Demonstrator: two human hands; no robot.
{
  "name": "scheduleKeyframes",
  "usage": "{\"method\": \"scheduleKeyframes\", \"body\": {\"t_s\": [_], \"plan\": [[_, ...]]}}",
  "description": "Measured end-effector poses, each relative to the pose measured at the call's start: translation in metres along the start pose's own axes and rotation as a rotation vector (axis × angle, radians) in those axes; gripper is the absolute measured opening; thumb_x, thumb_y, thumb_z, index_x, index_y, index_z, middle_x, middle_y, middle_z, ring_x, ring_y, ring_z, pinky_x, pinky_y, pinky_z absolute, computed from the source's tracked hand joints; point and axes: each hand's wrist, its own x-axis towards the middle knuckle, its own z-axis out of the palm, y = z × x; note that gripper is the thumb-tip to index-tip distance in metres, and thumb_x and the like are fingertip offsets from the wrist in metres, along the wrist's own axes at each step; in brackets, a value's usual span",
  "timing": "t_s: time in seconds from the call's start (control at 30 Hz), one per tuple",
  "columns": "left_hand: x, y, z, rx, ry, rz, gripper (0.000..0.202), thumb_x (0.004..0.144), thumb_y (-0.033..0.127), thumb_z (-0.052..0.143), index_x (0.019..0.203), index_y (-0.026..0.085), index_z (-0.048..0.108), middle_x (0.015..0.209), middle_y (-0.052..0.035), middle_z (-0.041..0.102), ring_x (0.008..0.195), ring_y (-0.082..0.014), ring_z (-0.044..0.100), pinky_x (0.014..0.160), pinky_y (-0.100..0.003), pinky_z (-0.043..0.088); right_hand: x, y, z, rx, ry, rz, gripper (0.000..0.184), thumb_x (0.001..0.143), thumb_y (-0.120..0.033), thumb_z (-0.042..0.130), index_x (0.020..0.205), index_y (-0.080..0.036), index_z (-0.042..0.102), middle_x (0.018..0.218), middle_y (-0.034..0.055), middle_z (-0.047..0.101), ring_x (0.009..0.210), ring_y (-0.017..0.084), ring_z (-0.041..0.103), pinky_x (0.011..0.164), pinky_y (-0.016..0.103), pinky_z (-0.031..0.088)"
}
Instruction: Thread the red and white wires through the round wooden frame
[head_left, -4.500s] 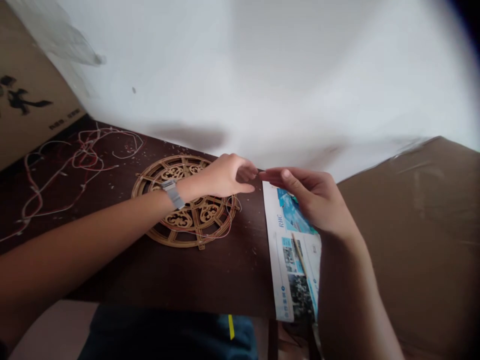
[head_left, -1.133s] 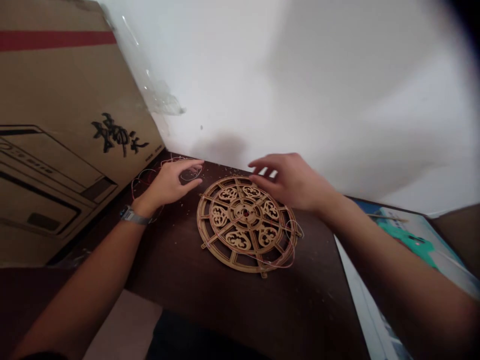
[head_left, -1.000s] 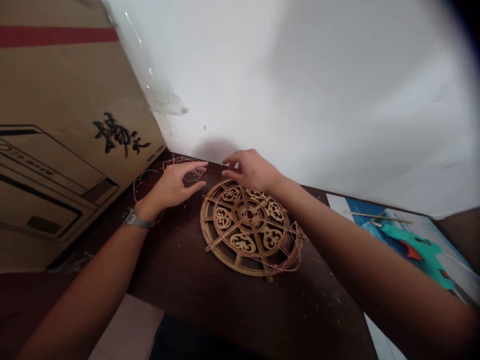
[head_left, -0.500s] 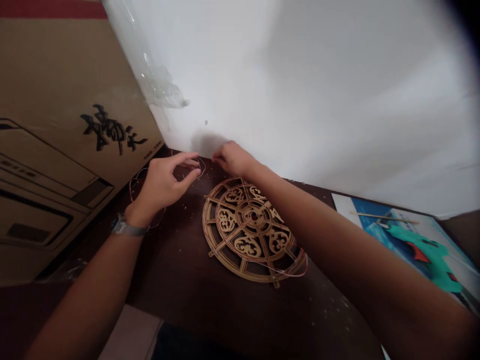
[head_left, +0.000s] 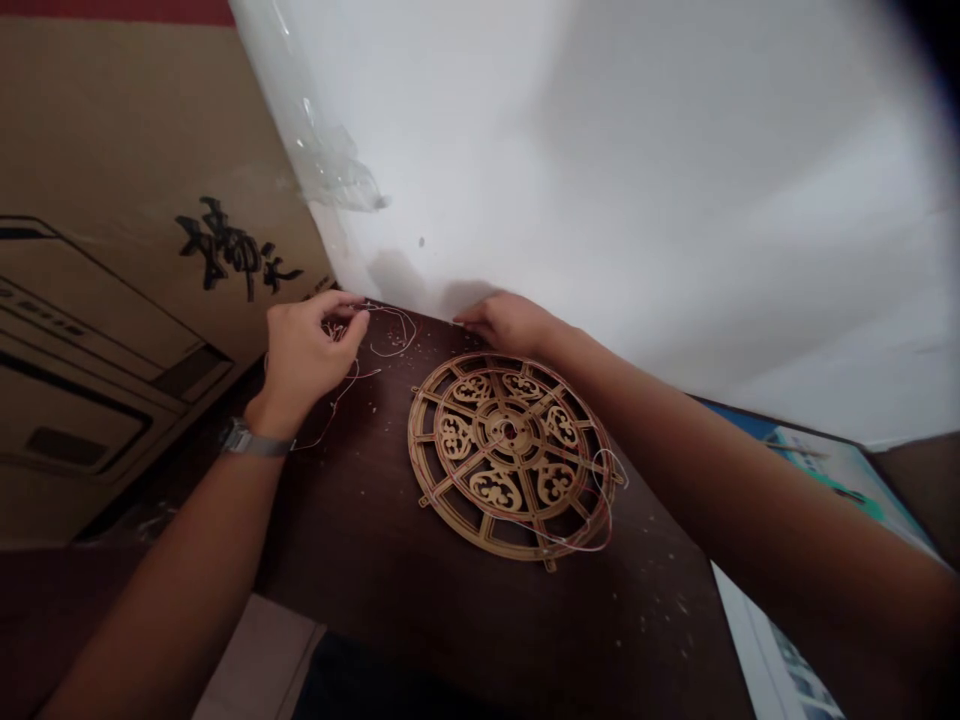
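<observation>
Thin red-and-white wire (head_left: 414,335) loops out from the fingertips of my left hand (head_left: 304,345), whose thumb and fingers curl round a small bunch of it. More wire trails on the table beneath that wrist. My right hand (head_left: 506,322) is by the wall behind the disc, its fingers pressed together; what they hold, if anything, is too small to make out. Between my forearms lies a round openwork wooden disc (head_left: 495,490) with scroll cut-outs. Wire runs along its spokes and rings, and a loose loop hangs over its right front rim.
A large cardboard box (head_left: 112,150) stands at the left, with clear plastic (head_left: 337,165) along its edge. The white wall (head_left: 600,180) rises behind the dark table (head_left: 360,550). Small scraps are scattered there. A green tool (head_left: 862,497) lies on a printed sheet, partly behind my right arm.
My hands have moved apart: the left has gone a little left with the wire, the right to the right along the wall. More loose wire shows beside my left fingers.
</observation>
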Motion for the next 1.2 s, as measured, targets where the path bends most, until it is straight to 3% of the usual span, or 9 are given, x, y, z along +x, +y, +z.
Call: {"method": "scheduleKeyframes", "body": {"t_s": [0.13, 0.27, 0.33, 0.47, 0.67, 0.8, 0.97, 1.1, 1.2], "plan": [[-0.003, 0.005, 0.003, -0.017, -0.033, 0.020, 0.030, 0.097, 0.040, 0.073, 0.115, 0.022, 0.089, 0.101, -0.0040, 0.090, 0.085, -0.0200, 0.082, 0.088, -0.033, 0.063, -0.018, 0.004, -0.001, 0.202, 0.046, 0.020, 0.070, 0.095, -0.015, 0.063, 0.164, -0.020, 0.065, 0.157, 0.0149, 0.072, 0.122, 0.032, 0.077, 0.116, 0.055, 0.060], [-0.008, 0.009, 0.007, -0.059, -0.072, 0.032, 0.032, 0.096, 0.040, 0.072, 0.117, 0.021, 0.089, 0.100, -0.0051, 0.090, 0.084, -0.0203, 0.081, 0.089, -0.034, 0.063, -0.031, 0.004, -0.010, 0.425, 0.037, 0.010, 0.101, 0.090, -0.019, 0.065, 0.184, -0.028, 0.031, 0.174, 0.0154, 0.056, 0.115, 0.032, 0.080, 0.103, 0.057, 0.069], [-0.009, 0.013, 0.010, -0.093, -0.094, 0.037, 0.033, 0.096, 0.039, 0.072, 0.117, 0.019, 0.088, 0.102, -0.0062, 0.090, 0.089, -0.0216, 0.083, 0.094, -0.036, 0.064, -0.033, 0.003, -0.016, 0.516, 0.028, 0.003, 0.107, 0.087, -0.020, 0.064, 0.186, -0.030, 0.024, 0.178, 0.0156, 0.050, 0.115, 0.032, 0.080, 0.095, 0.056, 0.072], [-0.002, 0.027, 0.012, -0.170, -0.145, 0.041, 0.033, 0.097, 0.038, 0.072, 0.116, 0.017, 0.088, 0.111, -0.0091, 0.090, 0.100, -0.0243, 0.085, 0.100, -0.038, 0.066, -0.029, 0.000, -0.025, 0.627, 0.024, -0.014, 0.106, 0.084, -0.022, 0.064, 0.184, -0.026, 0.029, 0.183, 0.0168, 0.042, 0.119, 0.034, 0.079, 0.090, 0.053, 0.073], [0.039, 0.049, 0.013, -0.251, -0.236, 0.043, 0.029, 0.090, 0.030, 0.081, 0.114, 0.017, 0.089, 0.112, -0.0112, 0.090, 0.100, -0.0262, 0.085, 0.098, -0.040, 0.069, -0.025, -0.012, -0.044, 0.635, 0.047, -0.085, 0.113, 0.079, -0.022, 0.066, 0.184, -0.030, 0.027, 0.186, 0.0127, 0.037, 0.123, 0.036, 0.077, 0.081, 0.048, 0.072], [0.060, 0.053, 0.029, -0.319, -0.225, 0.018, 0.027, 0.092, 0.029, 0.081, 0.115, 0.016, 0.088, 0.115, -0.0122, 0.089, 0.105, -0.0261, 0.085, 0.102, -0.042, 0.069, -0.031, -0.024, -0.065, 0.399, 0.112, -0.139, 0.111, 0.080, -0.022, 0.070, 0.183, -0.033, 0.032, 0.188, 0.0101, 0.034, 0.096, 0.023, 0.076, 0.091, 0.051, 0.071], [0.074, 0.061, 0.042, -0.394, -0.211, 0.012, 0.024, 0.096, 0.028, 0.078, 0.115, 0.017, 0.087, 0.119, -0.0117, 0.089, 0.107, -0.0241, 0.085, 0.104, -0.040, 0.068, -0.038, -0.030, -0.091, 0.170, 0.213, -0.215, 0.114, 0.081, -0.023, 0.065, 0.186, -0.031, 0.023, 0.188, 0.0064, 0.035, 0.092, 0.019, 0.074, 0.092, 0.044, 0.069], [0.075, 0.073, 0.031, -0.415, -0.132, 0.034, 0.020, 0.096, 0.029, 0.079, 0.110, 0.017, 0.088, 0.116, -0.0100, 0.089, 0.106, -0.0225, 0.084, 0.106, -0.038, 0.067, -0.043, -0.029, -0.095, -0.078, 0.442, -0.230, 0.083, 0.097, -0.030, 0.060, 0.178, -0.027, 0.046, 0.176, 0.0067, 0.055, 0.094, 0.021, 0.075, 0.097, 0.044, 0.065], [0.059, 0.084, 0.024, -0.414, -0.099, 0.032, 0.015, 0.095, 0.028, 0.078, 0.096, 0.016, 0.088, 0.097, -0.0093, 0.090, 0.090, -0.0217, 0.085, 0.091, -0.034, 0.069, -0.048, -0.021, -0.079, -0.187, 0.532, -0.048, 0.045, 0.112, -0.040, 0.051, 0.139, -0.021, 0.083, 0.126, 0.0113, 0.085, 0.094, 0.025, 0.078, 0.094, 0.045, 0.062]]}}
